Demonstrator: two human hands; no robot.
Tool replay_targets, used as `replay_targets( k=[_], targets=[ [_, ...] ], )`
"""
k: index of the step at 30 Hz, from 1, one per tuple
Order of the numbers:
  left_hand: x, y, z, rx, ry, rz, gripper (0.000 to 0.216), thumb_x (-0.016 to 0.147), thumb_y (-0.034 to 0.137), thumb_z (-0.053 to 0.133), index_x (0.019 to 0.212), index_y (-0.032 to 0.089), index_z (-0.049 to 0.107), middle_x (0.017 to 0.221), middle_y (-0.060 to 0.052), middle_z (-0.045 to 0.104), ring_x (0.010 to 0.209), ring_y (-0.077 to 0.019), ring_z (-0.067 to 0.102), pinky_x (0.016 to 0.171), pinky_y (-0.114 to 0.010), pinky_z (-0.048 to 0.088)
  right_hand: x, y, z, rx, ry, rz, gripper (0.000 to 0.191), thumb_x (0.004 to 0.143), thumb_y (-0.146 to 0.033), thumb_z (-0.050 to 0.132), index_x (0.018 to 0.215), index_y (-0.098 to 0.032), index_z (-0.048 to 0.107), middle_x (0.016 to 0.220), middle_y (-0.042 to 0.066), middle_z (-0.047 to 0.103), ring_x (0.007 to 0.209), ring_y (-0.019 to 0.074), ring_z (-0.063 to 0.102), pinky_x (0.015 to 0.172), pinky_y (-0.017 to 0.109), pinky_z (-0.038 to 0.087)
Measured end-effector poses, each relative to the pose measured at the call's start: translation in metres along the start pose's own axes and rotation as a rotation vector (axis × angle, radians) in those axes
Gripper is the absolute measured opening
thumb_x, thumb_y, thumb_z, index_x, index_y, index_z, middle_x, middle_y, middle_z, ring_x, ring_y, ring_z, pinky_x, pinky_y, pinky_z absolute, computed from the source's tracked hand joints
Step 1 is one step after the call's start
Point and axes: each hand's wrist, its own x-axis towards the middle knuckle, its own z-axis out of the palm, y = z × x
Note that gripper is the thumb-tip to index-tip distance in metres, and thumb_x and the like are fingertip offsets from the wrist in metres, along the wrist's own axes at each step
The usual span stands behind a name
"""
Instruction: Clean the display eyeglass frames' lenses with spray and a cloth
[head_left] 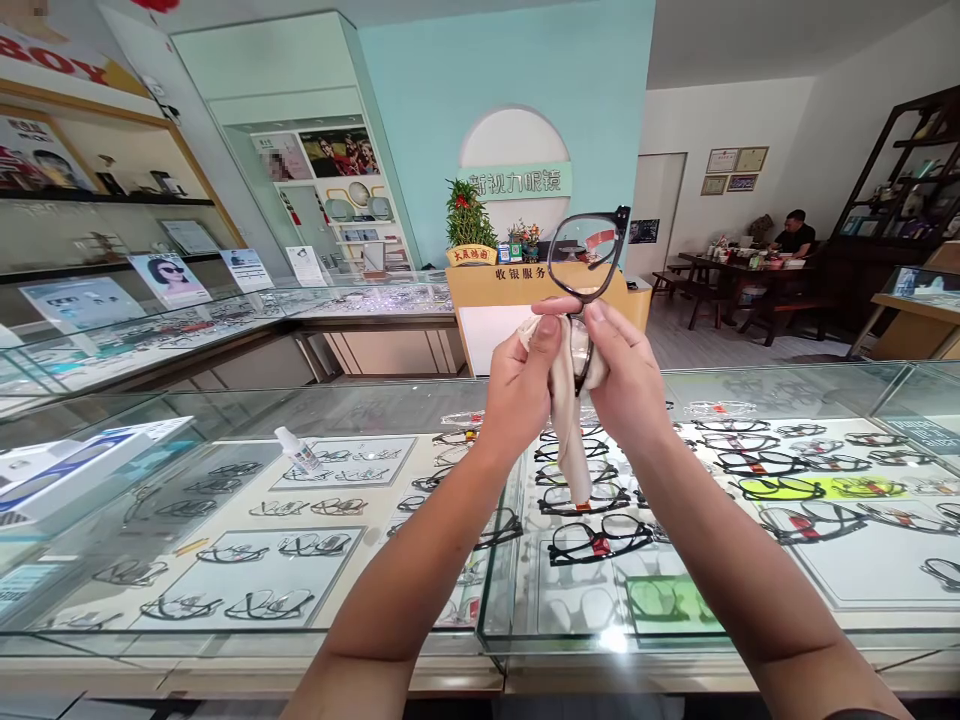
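Note:
Both hands are raised over a glass display counter (pixel 247 420). My left hand (pixel 521 385) is closed on a beige cleaning cloth (pixel 566 440), pressing it against the lower lens of a pair of black-framed glasses (pixel 586 262). My right hand (pixel 628 380) is closed on the glasses from the other side. The glasses stand on end, with one lens sticking up above my fingers. The cloth's tail hangs down between my wrists.
A small spray bottle (pixel 298 451) lies on the counter top to the left, near a white and blue box (pixel 67 470). Several glasses lie inside the case. A yellow service desk (pixel 495 300) stands behind. A person sits at a far table (pixel 793 236).

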Motion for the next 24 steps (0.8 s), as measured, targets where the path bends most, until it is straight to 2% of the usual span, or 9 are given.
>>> replay_targets(
  k=[2,5,8,10,13,17,20,24],
  targets=[
    [0.005,-0.001,-0.008,-0.008,-0.081,-0.054,0.049,0.091,0.068,0.076,0.084,0.020,0.068,0.069,0.001,0.060,0.064,-0.0131,0.054,0.062,-0.026,0.046,0.002,-0.001,-0.004,0.018,0.017,0.018,0.031,0.102,-0.056,0.065,0.109,-0.032,0.083,0.117,0.002,0.081,0.111,0.0256,0.075,0.105,0.043,0.061],
    [0.010,0.002,-0.016,-0.009,-0.199,-0.082,0.046,0.088,0.065,0.080,0.089,0.020,0.071,0.076,-0.001,0.067,0.074,-0.0164,0.062,0.072,-0.029,0.052,0.004,-0.002,-0.008,0.060,0.047,0.018,0.029,0.101,-0.053,0.067,0.108,-0.031,0.084,0.118,0.002,0.081,0.110,0.0242,0.075,0.106,0.042,0.060],
    [0.010,0.008,-0.017,-0.014,-0.295,-0.087,0.044,0.086,0.057,0.086,0.105,0.020,0.075,0.091,-0.004,0.074,0.085,-0.0177,0.066,0.078,-0.029,0.054,0.005,-0.002,-0.010,0.057,0.097,0.007,0.028,0.100,-0.053,0.069,0.107,-0.031,0.085,0.120,0.002,0.082,0.115,0.0251,0.074,0.108,0.042,0.060],
    [0.008,0.010,-0.013,-0.017,-0.323,-0.096,0.050,0.081,0.050,0.093,0.116,0.021,0.073,0.099,-0.004,0.075,0.087,-0.0170,0.067,0.079,-0.027,0.054,0.005,-0.001,-0.009,0.042,0.115,0.013,0.030,0.098,-0.055,0.069,0.107,-0.031,0.084,0.120,0.003,0.082,0.120,0.0262,0.073,0.108,0.042,0.060],
    [0.005,0.009,-0.006,-0.014,-0.251,-0.061,0.058,0.076,0.049,0.096,0.122,0.022,0.071,0.102,-0.003,0.076,0.084,-0.0158,0.067,0.076,-0.026,0.053,0.004,0.002,-0.007,0.031,0.076,0.033,0.033,0.099,-0.058,0.068,0.110,-0.032,0.084,0.123,0.002,0.081,0.123,0.0263,0.072,0.109,0.042,0.060],
    [0.002,0.006,0.001,0.013,-0.092,-0.006,0.056,0.085,0.064,0.084,0.123,0.025,0.072,0.086,0.000,0.072,0.073,-0.0149,0.063,0.066,-0.026,0.049,0.001,0.004,-0.005,-0.021,0.000,0.029,0.033,0.101,-0.058,0.065,0.112,-0.033,0.084,0.125,0.002,0.080,0.121,0.0257,0.073,0.112,0.043,0.057],
    [0.003,0.003,-0.002,0.051,-0.043,-0.009,0.054,0.089,0.072,0.075,0.110,0.023,0.075,0.072,0.001,0.065,0.065,-0.0143,0.057,0.060,-0.027,0.045,0.002,0.002,-0.007,-0.026,-0.029,0.024,0.029,0.103,-0.055,0.065,0.112,-0.036,0.085,0.125,0.001,0.079,0.120,0.0247,0.073,0.114,0.044,0.056],
    [0.015,-0.001,-0.018,0.062,0.001,-0.029,0.051,0.088,0.073,0.075,0.097,0.023,0.074,0.079,-0.001,0.069,0.073,-0.0161,0.063,0.067,-0.027,0.051,0.006,-0.008,-0.014,-0.005,0.019,-0.054,0.026,0.105,-0.050,0.065,0.108,-0.035,0.085,0.126,0.001,0.080,0.119,0.0248,0.074,0.112,0.044,0.056]
  ],
)
